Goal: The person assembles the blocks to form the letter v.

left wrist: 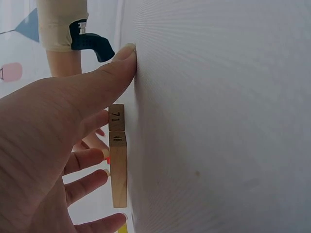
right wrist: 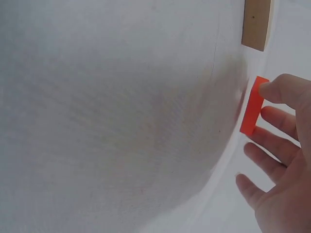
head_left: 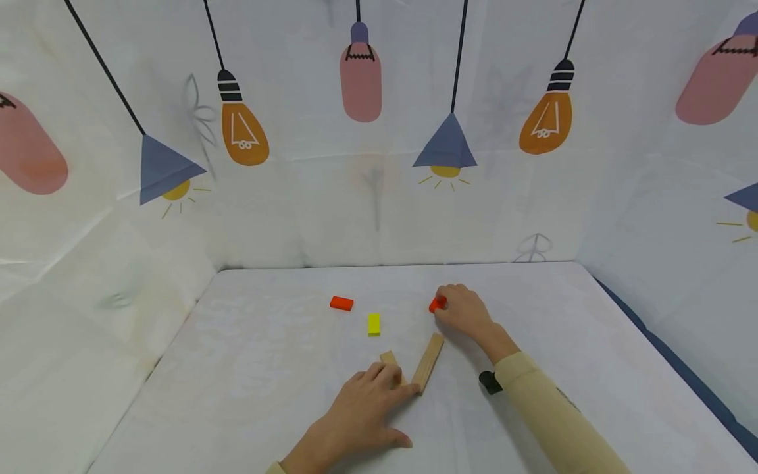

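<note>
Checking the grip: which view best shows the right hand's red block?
Right wrist view: the red block looks largest, pinched by the right hand. The head view shows it small, partly finger-covered; the left wrist view, at most a red sliver.

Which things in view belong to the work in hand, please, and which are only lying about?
Seemingly in use:
red block, pinched by the right hand
wooden block and second wooden block, by the left hand

Apparently lying about:
yellow block
other red block
</note>
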`<action>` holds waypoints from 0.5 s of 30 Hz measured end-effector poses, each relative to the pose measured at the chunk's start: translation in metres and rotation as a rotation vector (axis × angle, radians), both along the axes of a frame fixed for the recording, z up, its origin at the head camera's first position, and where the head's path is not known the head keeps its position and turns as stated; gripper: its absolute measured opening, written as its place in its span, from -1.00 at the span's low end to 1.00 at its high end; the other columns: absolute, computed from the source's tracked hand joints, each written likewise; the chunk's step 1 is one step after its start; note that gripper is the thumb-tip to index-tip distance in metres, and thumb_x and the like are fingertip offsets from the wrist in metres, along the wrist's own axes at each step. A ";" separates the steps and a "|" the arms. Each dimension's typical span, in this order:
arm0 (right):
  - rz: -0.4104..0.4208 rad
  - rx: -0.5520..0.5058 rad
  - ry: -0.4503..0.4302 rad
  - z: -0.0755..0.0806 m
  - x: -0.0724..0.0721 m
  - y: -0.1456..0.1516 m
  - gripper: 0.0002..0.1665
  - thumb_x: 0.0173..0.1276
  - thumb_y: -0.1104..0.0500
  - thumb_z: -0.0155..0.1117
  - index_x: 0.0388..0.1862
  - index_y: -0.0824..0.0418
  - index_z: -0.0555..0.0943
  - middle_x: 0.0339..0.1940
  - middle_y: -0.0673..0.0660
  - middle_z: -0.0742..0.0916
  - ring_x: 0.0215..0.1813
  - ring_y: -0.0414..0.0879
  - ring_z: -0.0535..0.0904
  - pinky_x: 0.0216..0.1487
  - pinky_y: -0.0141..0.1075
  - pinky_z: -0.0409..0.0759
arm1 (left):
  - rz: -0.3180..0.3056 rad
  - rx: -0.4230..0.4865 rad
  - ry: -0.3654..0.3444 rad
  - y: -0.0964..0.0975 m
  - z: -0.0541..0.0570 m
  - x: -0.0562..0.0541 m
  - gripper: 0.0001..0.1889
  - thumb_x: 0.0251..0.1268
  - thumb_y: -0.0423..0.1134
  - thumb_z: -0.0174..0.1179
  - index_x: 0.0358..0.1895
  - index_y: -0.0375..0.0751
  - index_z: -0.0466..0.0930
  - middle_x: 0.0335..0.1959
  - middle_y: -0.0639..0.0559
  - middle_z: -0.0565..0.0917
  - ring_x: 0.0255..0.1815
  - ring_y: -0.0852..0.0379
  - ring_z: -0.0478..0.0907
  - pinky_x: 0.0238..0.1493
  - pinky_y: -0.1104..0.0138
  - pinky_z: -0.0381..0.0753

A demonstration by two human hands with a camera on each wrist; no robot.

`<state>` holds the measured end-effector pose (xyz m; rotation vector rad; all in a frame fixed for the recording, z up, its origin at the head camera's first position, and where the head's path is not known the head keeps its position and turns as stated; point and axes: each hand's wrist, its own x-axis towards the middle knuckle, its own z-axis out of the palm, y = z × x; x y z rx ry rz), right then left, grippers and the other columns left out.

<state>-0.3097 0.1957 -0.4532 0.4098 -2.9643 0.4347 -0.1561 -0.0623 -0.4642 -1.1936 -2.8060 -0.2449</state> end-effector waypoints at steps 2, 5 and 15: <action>-0.001 -0.004 -0.005 0.000 0.001 0.000 -0.75 0.19 0.15 0.27 -0.13 0.15 0.63 -0.21 0.07 0.71 -0.16 0.00 0.52 -0.10 -0.09 0.54 | 0.000 -0.002 -0.002 0.000 0.000 0.000 -0.20 -0.04 0.48 0.27 0.36 0.41 0.41 0.06 0.23 0.41 0.10 0.23 0.32 -0.10 0.30 0.50; 0.007 -0.010 -0.002 0.000 0.002 -0.001 -0.76 0.21 0.14 0.29 -0.14 0.14 0.64 -0.20 0.05 0.72 -0.15 -0.02 0.53 -0.09 -0.10 0.55 | 0.003 -0.014 -0.023 -0.001 0.002 0.000 -0.21 -0.02 0.48 0.25 0.37 0.42 0.39 0.06 0.24 0.41 0.10 0.22 0.31 -0.09 0.30 0.50; 0.015 -0.014 0.029 0.011 0.015 -0.001 -0.71 0.24 0.10 0.33 -0.08 0.19 0.64 -0.05 0.12 0.74 0.00 0.06 0.55 0.03 -0.01 0.55 | 0.008 -0.022 -0.044 0.000 0.003 0.000 -0.21 -0.01 0.48 0.24 0.38 0.44 0.37 0.07 0.25 0.39 0.11 0.22 0.30 -0.07 0.29 0.50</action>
